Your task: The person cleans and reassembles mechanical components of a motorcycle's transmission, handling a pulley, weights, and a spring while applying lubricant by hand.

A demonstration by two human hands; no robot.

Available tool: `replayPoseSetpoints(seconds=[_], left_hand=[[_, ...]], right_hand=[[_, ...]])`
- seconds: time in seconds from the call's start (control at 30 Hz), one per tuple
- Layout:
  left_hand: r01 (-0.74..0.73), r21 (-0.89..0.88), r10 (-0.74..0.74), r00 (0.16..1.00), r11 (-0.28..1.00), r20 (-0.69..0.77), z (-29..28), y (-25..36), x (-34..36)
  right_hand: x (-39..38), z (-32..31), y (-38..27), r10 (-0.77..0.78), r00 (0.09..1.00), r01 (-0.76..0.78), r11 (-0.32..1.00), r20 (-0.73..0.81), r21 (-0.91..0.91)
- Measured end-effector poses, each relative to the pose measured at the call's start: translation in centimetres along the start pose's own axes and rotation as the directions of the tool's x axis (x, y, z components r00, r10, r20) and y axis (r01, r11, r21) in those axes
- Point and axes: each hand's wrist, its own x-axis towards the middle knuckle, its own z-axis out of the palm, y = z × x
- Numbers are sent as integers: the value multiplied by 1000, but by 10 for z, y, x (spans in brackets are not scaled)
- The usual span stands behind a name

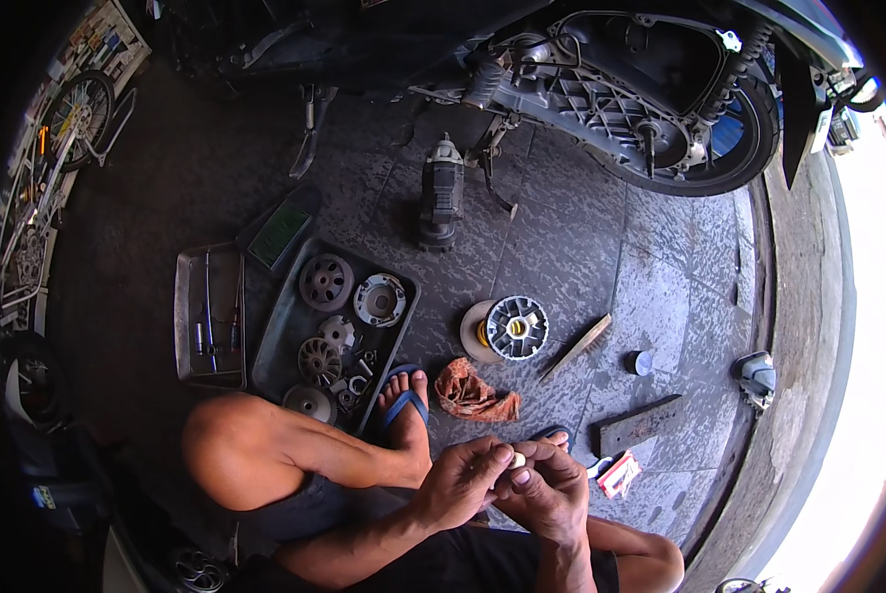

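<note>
Above my lap, my left hand (pixel 461 486) and my right hand (pixel 550 494) meet, fingertips pinched round a small cream-coloured piece (pixel 517 461). Its exact kind is hard to make out, as the fingers cover most of it. Just beyond the hands, a crumpled orange-red rag (pixel 468 393) lies on the floor. Past the rag is a pulley assembly (pixel 517 328) with a ribbed metal face and a yellow spring showing beside it. A brush (pixel 579 346) with a wooden handle lies to its right.
A dark tray (pixel 408 308) of clutch and gear parts sits left of my foot, beside a metal tool tray (pixel 183 316). A power wrench (pixel 443 193) stands ahead, under a scooter (pixel 611 109). To the right lie a dark block (pixel 637 425), a round cap (pixel 640 363) and a red-white packet (pixel 619 475).
</note>
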Motion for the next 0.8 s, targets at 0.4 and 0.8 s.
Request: replayPoseSetpoints(seconds=[0.4, 0.8], left_hand=[[124, -10, -122, 956, 992, -267, -4, -19, 14], [173, 80, -146, 952, 982, -267, -6, -28, 25]], right_hand=[[64, -116, 58, -412, 764, -307, 444, -496, -842], [96, -222, 129, -462, 724, -467, 217, -512, -857]])
